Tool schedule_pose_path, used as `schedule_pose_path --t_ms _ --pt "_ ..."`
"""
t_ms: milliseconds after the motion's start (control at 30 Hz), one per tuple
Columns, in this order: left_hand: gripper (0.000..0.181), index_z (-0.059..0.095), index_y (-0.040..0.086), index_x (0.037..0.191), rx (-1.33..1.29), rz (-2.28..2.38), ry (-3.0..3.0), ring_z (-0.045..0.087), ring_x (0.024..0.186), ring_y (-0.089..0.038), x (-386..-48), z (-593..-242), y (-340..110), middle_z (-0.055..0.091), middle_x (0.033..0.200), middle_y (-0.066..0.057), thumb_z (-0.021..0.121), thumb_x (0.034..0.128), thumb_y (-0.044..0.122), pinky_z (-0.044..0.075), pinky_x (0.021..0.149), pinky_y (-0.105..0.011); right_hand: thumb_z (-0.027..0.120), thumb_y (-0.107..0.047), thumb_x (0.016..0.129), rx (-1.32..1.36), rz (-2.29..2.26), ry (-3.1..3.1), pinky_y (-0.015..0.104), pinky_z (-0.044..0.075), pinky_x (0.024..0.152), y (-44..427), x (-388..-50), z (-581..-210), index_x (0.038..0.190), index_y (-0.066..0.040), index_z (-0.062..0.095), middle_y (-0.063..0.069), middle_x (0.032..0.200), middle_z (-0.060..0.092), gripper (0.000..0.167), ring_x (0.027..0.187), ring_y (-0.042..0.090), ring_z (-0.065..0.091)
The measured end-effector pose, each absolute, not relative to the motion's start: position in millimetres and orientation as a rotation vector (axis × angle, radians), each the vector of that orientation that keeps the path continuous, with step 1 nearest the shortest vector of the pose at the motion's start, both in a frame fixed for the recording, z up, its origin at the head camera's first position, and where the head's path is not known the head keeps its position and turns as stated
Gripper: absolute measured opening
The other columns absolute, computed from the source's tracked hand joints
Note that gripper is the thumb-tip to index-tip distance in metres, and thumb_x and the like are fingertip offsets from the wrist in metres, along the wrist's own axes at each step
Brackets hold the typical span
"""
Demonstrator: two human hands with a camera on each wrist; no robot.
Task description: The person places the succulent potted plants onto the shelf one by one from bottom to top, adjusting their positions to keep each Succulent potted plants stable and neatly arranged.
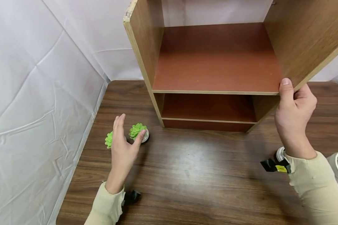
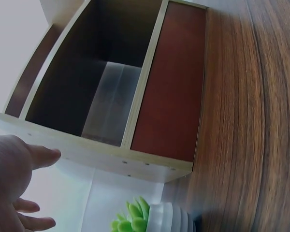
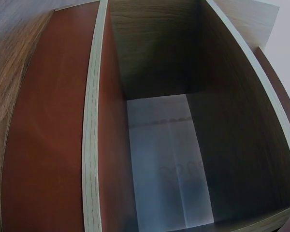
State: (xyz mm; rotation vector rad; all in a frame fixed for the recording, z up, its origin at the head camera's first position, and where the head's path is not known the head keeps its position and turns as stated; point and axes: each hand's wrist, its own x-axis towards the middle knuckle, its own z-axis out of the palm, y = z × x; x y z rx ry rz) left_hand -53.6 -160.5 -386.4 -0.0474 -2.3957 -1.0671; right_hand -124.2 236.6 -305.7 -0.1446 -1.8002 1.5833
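Two hands out. Right hand (image 1: 295,112) grips right edge of shelf unit (image 1: 217,62), standing on table (image 1: 191,178); left hand (image 1: 123,150) spread near two succulents (image 1: 137,130). Risk: leftward shove on unit might topple nearer one.

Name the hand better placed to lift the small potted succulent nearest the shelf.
Probably the left hand: it hangs empty near that succulent, while the right hand grips the shelf.

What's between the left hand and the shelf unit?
The head view shows one green potted plant between the left hand and the shelf unit, its pot partly hidden by the thumb.
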Motion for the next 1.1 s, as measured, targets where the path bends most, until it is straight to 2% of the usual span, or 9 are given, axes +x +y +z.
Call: schedule_pose_path --t_ms 167,367,667,833,1100 --pt "0.076 0.041 0.001 0.146 0.02 -1.079 -2.393 0.026 0.142 -0.025 -51 -386 -168 0.04 0.149 -0.016 0.08 0.0846 0.023 0.025 0.11 -0.051 0.059 -0.009 0.097 -0.145 1.573 -1.816 0.022 0.042 0.068 236 -124 -305 0.097 0.002 0.073 0.002 0.079 0.068 0.018 0.072 0.01 0.06" --pt "0.076 0.043 0.001 0.144 0.076 -1.072 -2.372 0.019 0.145 -0.023 -49 -386 -176 0.041 0.148 -0.013 0.082 0.0818 0.019 0.025 0.109 -0.054 0.058 -0.011 0.098 -0.156 1.566 -1.838 0.022 0.042 0.068 235 -123 -305 0.097 0.0 0.073 0.002 0.08 0.068 0.018 0.073 0.01 0.06" --pt "0.067 0.05 0.001 0.138 0.121 -1.078 -2.307 0.02 0.144 -0.025 -47 -388 -189 0.048 0.142 -0.01 0.083 0.0815 0.017 0.021 0.111 -0.05 0.058 -0.012 0.098 -0.165 1.531 -1.87 0.022 0.043 0.068 235 -120 -303 0.098 0.002 0.072 0.0 0.079 0.067 0.02 0.073 0.01 0.061" --pt "0.07 0.049 0.0 0.138 0.192 -1.086 -2.311 0.022 0.143 -0.025 -42 -391 -195 0.046 0.143 -0.012 0.083 0.0808 0.02 0.02 0.112 -0.048 0.057 -0.013 0.098 -0.165 1.516 -1.891 0.021 0.043 0.068 235 -118 -301 0.099 0.001 0.072 -0.002 0.078 0.067 0.02 0.075 0.01 0.062" --pt "0.076 0.044 0.005 0.144 0.327 -1.118 -2.343 0.023 0.142 -0.027 -36 -394 -200 0.037 0.149 -0.015 0.083 0.0806 0.023 0.021 0.112 -0.049 0.057 -0.012 0.098 -0.164 1.521 -1.885 0.021 0.042 0.069 233 -114 -297 0.098 0.002 0.072 -0.002 0.077 0.067 0.02 0.074 0.01 0.061"
